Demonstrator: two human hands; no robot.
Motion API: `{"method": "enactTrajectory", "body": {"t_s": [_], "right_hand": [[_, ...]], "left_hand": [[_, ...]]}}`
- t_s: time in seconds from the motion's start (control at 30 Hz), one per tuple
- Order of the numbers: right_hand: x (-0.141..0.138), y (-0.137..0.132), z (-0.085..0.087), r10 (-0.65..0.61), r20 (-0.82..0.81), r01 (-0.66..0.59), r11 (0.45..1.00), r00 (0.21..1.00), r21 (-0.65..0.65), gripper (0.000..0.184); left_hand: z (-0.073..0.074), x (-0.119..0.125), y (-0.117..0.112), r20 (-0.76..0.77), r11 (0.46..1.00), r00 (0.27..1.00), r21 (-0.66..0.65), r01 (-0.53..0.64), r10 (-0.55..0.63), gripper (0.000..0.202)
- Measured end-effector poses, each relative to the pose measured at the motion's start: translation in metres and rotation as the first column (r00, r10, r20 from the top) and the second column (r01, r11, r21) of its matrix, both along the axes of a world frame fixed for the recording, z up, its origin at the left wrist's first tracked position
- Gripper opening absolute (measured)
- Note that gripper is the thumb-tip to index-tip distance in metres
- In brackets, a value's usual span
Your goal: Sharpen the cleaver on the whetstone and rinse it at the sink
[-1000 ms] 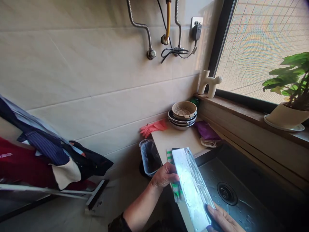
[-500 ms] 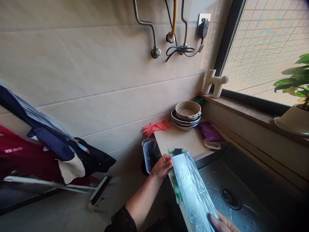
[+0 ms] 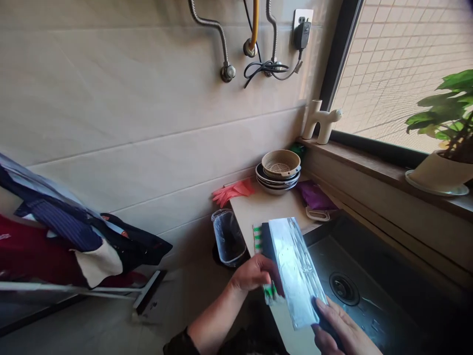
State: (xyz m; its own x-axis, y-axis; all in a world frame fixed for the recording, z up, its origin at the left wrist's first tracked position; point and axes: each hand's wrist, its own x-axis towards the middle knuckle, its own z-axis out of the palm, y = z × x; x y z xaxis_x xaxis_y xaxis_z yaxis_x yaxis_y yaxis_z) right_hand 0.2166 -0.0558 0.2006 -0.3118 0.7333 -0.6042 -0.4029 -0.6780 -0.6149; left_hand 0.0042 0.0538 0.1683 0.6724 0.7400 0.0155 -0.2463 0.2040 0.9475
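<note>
My right hand [image 3: 343, 323] is closed round the dark handle of a wet cleaver [image 3: 295, 271]. Its broad, shiny blade tilts away from me over the counter's edge beside the sink, with small markings near its right side. Just left of the blade is my left hand [image 3: 253, 273], fingers apart and partly bent, their tips partly in shadow near the blade's edge. Behind the blade, a dark flat block [image 3: 269, 239] lies on a green-and-white striped cloth [image 3: 257, 239]; the blade covers much of both.
The dark sink [image 3: 369, 256] with its drain lies right. On the counter are stacked bowls with a tan strainer [image 3: 281, 163], pink gloves [image 3: 234, 191] and a purple cloth [image 3: 316, 196]. A lined bin [image 3: 229, 236] stands below left. A potted plant [image 3: 441, 170] sits on the sill.
My left hand has let go of the blade's far corner and moved down toward me. The cleaver has been drawn back and turned, so its handle and the dark block show more. The view has shifted slightly.
</note>
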Motion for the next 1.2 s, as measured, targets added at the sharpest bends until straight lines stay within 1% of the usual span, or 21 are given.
{"method": "enactTrajectory", "body": {"t_s": [0.03,0.07,0.1,0.2,0.27,0.4,0.5,0.63,0.7,0.8,0.9,0.97,1.0,1.03,1.1,1.13,1.17,1.2], "right_hand": [[-0.002,0.002,0.002,-0.013,-0.006,0.013,1.000,1.000,0.012,0.050],[-0.004,0.004,0.004,-0.024,-0.010,0.024,0.999,1.000,0.021,0.053],[-0.006,0.006,0.006,-0.031,-0.013,0.032,0.999,0.999,0.027,0.055],[-0.009,0.010,0.011,-0.034,-0.017,0.034,0.999,0.999,0.013,0.058],[-0.009,0.010,0.011,-0.031,-0.028,0.031,0.999,0.999,0.010,0.057],[-0.007,0.009,0.009,-0.023,-0.054,0.023,1.000,0.998,-0.002,0.056],[-0.004,0.010,0.007,-0.022,-0.064,0.021,1.000,0.998,-0.011,0.055],[-0.004,0.012,0.005,-0.015,-0.075,0.014,1.000,0.997,-0.013,0.053],[-0.004,0.013,0.005,-0.014,-0.073,0.013,1.000,0.997,-0.013,0.055],[-0.006,0.014,0.006,-0.015,-0.062,0.014,1.000,0.998,-0.006,0.056],[-0.008,0.015,0.006,-0.020,-0.050,0.020,1.000,0.999,0.005,0.056],[-0.009,0.015,0.006,-0.031,-0.033,0.032,0.999,0.999,0.027,0.056],[-0.009,0.015,0.006,-0.036,-0.022,0.037,0.998,0.999,0.043,0.055],[-0.010,0.015,0.005,-0.040,-0.010,0.040,0.998,0.999,0.058,0.055],[-0.010,0.015,0.004,-0.042,0.009,0.041,0.996,0.999,0.081,0.055],[-0.011,0.015,0.003,-0.042,0.011,0.041,0.995,0.999,0.086,0.054],[-0.011,0.015,0.002,-0.042,0.011,0.040,0.995,0.999,0.090,0.054],[-0.011,0.015,0.002,-0.042,0.011,0.040,0.995,0.999,0.094,0.054]], "left_hand": [[-0.001,0.004,-0.007,-0.021,0.997,0.996,0.005,0.082,-0.082,0.068],[-0.001,0.008,-0.014,-0.039,0.991,0.990,0.006,0.133,-0.133,0.066],[-0.001,0.012,-0.019,-0.052,0.990,0.988,0.003,0.142,-0.142,0.063],[-0.002,0.020,-0.028,-0.071,0.997,0.994,-0.018,0.080,-0.081,0.054],[-0.002,0.022,-0.028,-0.069,0.996,0.995,-0.043,0.075,-0.078,0.050],[-0.001,0.023,-0.026,-0.021,0.988,0.993,-0.101,0.115,-0.118,0.049],[0.002,0.022,-0.025,0.022,0.982,0.987,-0.095,0.163,-0.161,0.048],[0.002,0.017,-0.022,0.063,0.959,0.961,-0.083,0.272,-0.268,0.046],[0.000,0.015,-0.019,0.069,0.959,0.959,-0.055,0.279,-0.275,0.048],[-0.004,0.015,-0.017,0.068,0.973,0.971,0.004,0.230,-0.230,0.060],[-0.006,0.015,-0.016,0.018,0.976,0.976,0.032,0.217,-0.218,0.073],[-0.007,0.014,-0.015,-0.031,0.985,0.985,0.037,0.168,-0.167,0.078],[-0.007,0.014,-0.015,-0.063,0.993,0.993,0.050,0.104,-0.101,0.078],[-0.006,0.014,-0.014,-0.105,0.997,0.994,0.075,0.019,-0.012,0.077],[-0.001,0.014,-0.013,-0.197,0.975,0.962,0.158,-0.157,0.187,0.072],[0.002,0.014,-0.013,-0.238,0.955,0.935,0.203,-0.218,0.264,0.070],[0.005,0.015,-0.013,-0.269,0.937,0.910,0.239,-0.253,0.314,0.068],[0.009,0.016,-0.013,-0.292,0.927,0.894,0.262,-0.268,0.340,0.067]]}}
